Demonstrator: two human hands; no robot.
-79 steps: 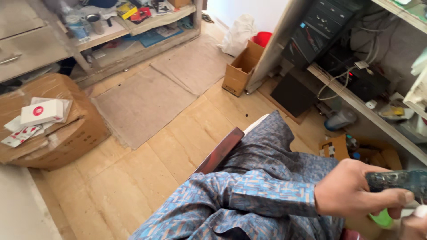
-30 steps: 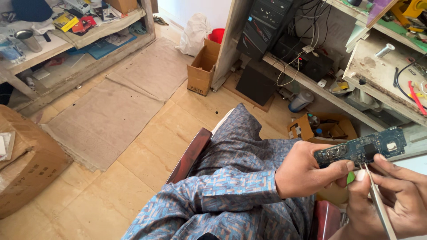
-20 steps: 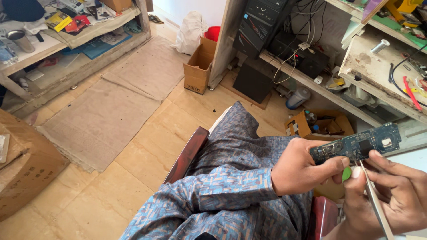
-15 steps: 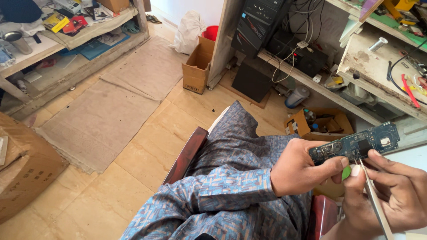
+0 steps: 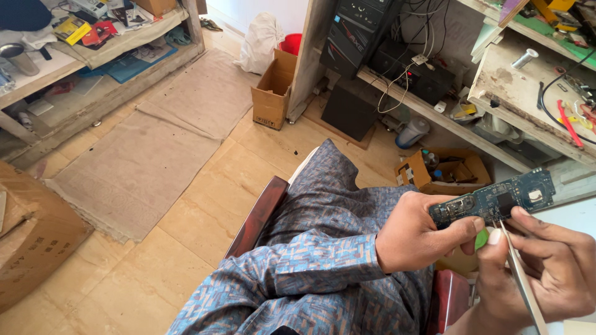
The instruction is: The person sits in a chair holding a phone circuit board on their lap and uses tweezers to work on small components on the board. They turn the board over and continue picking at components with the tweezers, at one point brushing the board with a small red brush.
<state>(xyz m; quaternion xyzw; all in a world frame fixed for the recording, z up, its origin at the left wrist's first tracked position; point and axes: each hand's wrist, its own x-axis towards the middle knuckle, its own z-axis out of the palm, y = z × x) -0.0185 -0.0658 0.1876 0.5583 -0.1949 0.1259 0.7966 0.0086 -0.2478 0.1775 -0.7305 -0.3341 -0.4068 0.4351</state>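
Note:
My left hand (image 5: 422, 236) grips the left end of a small dark blue-green circuit board (image 5: 496, 200) held out level over my lap. My right hand (image 5: 534, 267) holds a thin metal tool (image 5: 520, 279), likely tweezers, with its tip touching the board's lower edge near the middle. A small green object (image 5: 482, 239) shows between the two hands, just below the board. My left sleeve is a blue patterned fabric.
I sit on a dark red chair (image 5: 261, 214) over a tan tiled floor with mats (image 5: 149, 155). A workbench (image 5: 534, 87) with cables and tools stands at the right, a computer tower (image 5: 357, 28) and open cardboard boxes (image 5: 273, 93) lie ahead, cluttered shelves (image 5: 74, 49) at left.
The view has swung from the floor towards the bench. My left hand raised the board into view, my right hand joined with the metal tool, and its tip now rests on the board.

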